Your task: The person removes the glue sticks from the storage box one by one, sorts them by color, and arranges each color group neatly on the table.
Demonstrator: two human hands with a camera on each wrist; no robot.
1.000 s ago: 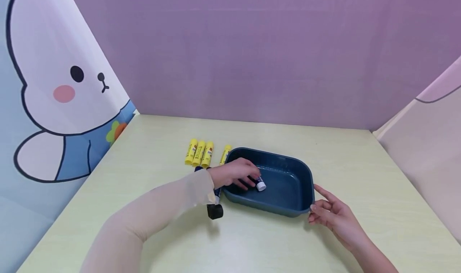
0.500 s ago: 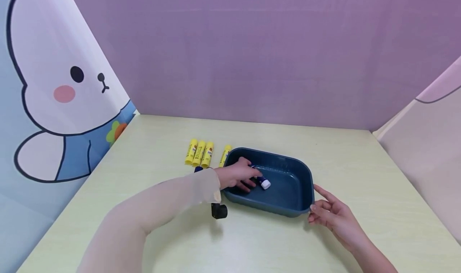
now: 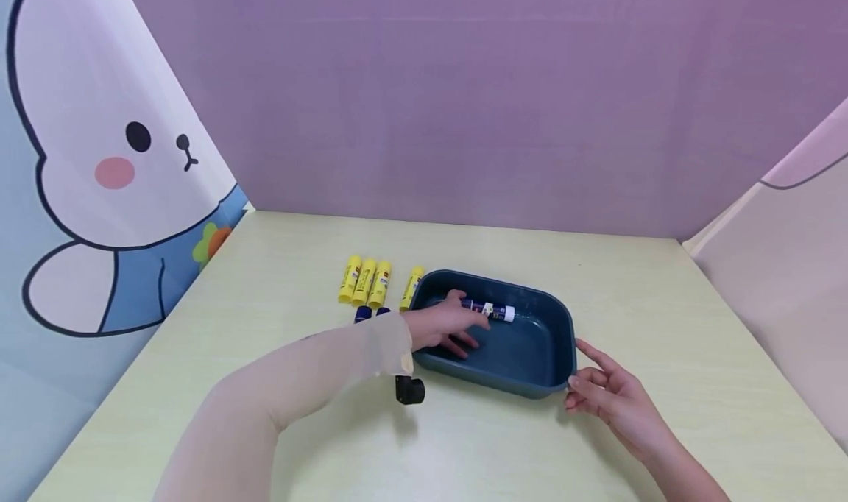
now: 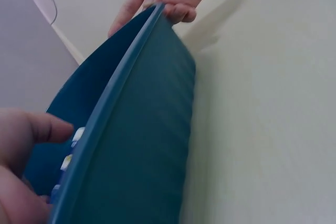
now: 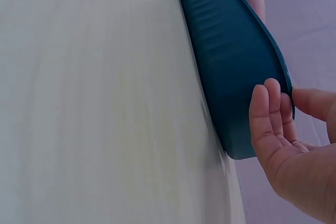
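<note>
Inside the dark teal tray (image 3: 523,386), a blue glue stick (image 3: 503,313) with a white end lies along the back wall. My left hand (image 3: 442,324) reaches into the tray from its left side, fingers spread, right beside this stick. Part of the stick is hidden behind the hand, and I cannot tell whether they touch. At the opposite end, my right hand (image 3: 612,399) pinches the tray's rim. In the right wrist view, its fingers (image 5: 273,111) lie against the outer wall and the thumb is at the rim.
Several yellow glue sticks (image 3: 364,281) stand in a row left of the tray, with another yellow one (image 3: 412,288) by its corner. Blue caps (image 3: 362,313) show behind my left forearm. A black wrist camera (image 3: 409,390) hangs below that sleeve.
The blue glue stick has shifted from under my left fingers toward the tray's back wall and turned more lengthwise. My left hand has moved slightly right. The right hand keeps its place.
</note>
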